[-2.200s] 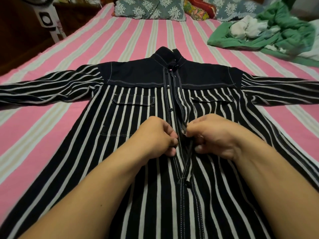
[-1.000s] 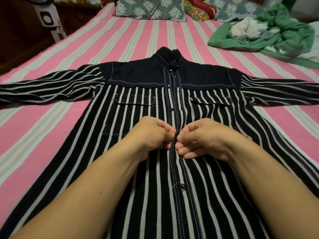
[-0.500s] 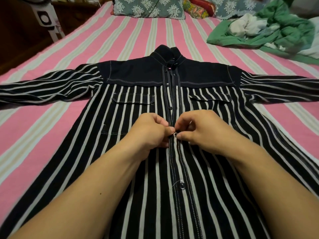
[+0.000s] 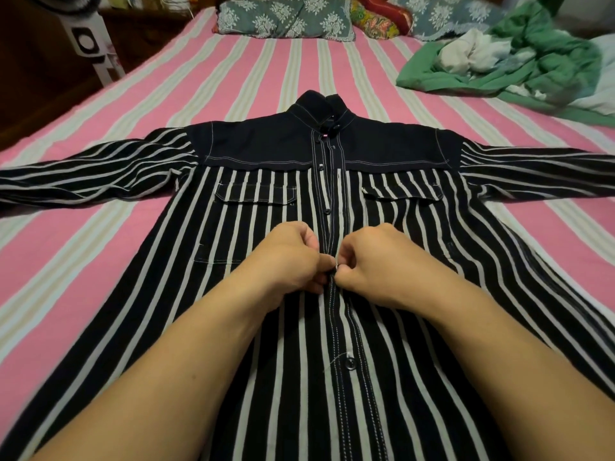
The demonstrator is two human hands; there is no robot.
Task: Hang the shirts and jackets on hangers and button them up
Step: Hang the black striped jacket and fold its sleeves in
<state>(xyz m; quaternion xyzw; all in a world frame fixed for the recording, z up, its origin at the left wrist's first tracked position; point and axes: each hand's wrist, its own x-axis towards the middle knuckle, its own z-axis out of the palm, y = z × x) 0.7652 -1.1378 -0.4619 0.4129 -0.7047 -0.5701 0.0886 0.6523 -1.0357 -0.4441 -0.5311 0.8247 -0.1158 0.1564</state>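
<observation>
My left hand (image 4: 293, 257) and right hand (image 4: 372, 261) pinched shirt (image 4: 266, 327) placket edges at mid-chest button; placket ran straight away from me, next unfastened button (image 4: 327, 211) just beyond.

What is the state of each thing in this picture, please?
striped shirt: flat on the bed, sleeves spread, front partly buttoned
left hand: pinches the shirt's front edge
right hand: pinches the shirt's front edge
lower button: fastened
green cloth: crumpled on the bed

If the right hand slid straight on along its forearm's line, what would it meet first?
The right hand points inward across the placket, so it would likely meet the left hand first; their fingertips already look nearly touching there.
</observation>
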